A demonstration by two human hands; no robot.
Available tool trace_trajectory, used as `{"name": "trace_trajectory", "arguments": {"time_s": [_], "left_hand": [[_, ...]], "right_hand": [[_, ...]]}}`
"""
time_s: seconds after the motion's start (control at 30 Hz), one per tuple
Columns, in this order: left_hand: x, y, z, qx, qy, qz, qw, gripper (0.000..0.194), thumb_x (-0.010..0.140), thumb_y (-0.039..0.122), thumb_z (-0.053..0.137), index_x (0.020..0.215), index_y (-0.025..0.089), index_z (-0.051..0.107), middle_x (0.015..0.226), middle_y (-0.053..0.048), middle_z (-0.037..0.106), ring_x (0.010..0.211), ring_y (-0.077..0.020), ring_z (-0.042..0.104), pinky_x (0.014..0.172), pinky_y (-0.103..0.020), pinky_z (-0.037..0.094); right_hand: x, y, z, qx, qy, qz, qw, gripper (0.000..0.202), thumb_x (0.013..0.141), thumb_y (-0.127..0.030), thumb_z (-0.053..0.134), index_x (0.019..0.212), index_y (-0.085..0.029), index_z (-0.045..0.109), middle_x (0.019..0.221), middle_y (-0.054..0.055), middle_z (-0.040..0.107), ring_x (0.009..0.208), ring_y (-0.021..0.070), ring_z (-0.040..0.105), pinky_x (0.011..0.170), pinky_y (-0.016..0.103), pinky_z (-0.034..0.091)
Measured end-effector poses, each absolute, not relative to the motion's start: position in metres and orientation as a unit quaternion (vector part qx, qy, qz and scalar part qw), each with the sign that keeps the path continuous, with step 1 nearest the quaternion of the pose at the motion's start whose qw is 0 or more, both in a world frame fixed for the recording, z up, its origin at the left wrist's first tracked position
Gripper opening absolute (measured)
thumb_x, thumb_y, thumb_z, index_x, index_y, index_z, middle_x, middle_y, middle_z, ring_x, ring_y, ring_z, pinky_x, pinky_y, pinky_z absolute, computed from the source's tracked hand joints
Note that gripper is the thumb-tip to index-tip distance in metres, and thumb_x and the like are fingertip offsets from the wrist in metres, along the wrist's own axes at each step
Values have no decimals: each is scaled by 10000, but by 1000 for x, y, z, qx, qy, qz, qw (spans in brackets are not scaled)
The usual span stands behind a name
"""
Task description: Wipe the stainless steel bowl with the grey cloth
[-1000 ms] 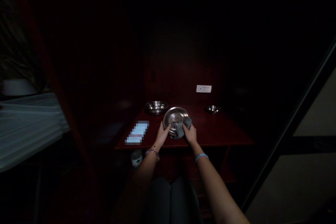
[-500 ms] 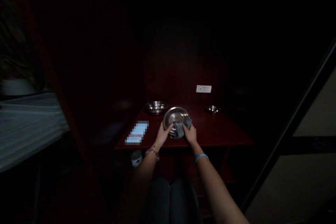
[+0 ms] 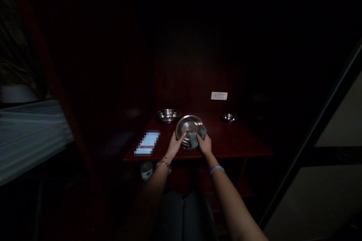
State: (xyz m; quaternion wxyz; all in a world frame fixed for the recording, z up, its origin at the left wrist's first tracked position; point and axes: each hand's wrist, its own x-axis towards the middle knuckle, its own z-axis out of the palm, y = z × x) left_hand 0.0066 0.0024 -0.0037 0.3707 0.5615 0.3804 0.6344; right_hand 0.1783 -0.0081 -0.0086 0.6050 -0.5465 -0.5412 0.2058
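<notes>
Hardly anything has shifted since a moment ago: the left hand (image 3: 175, 144) still curls shut on the tilted steel plate (image 3: 189, 127) above the red table (image 3: 243, 141) while the right hand (image 3: 205, 144) keeps a grey cloth (image 3: 194, 138) pinched against its rim, wiping apparently midway, so turning the plate seems next.

Very dim and underexposed, the room sinks to near black around a faint pool of light on the red table (image 3: 240, 143) (steel there glints softly), while the left edge smears into blur.
</notes>
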Motion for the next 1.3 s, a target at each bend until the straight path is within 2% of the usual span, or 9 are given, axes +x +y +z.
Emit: {"name": "trace_trajectory", "arguments": {"time_s": [0.4,0.6,1.3], "left_hand": [[8,3,-3,542,371,639,401,580,769,407,765,1275,186,586,1328,-127,645,1249,-259,595,1145,-443,384],[8,3,-1,534,369,635,419,565,790,393,754,1286,183,582,1345,-131,638,1260,-263,590,1154,-442,375],[6,2,-1,536,371,632,419,516,864,521,631,1273,208,590,1366,-99,625,1298,-251,557,1143,-393,379]], "right_hand": [[178,-10,-7,-551,-539,204,604,346,855,-423,606,1064,-163,697,1023,97,753,949,220,697,846,299,537],[178,-9,-9,-553,-541,196,603,346,859,-421,605,1069,-164,699,1031,106,749,963,227,699,859,304,533],[178,-9,-7,-554,-535,201,605,330,849,-397,623,1074,-167,698,1044,110,751,962,226,701,871,311,535]]}}
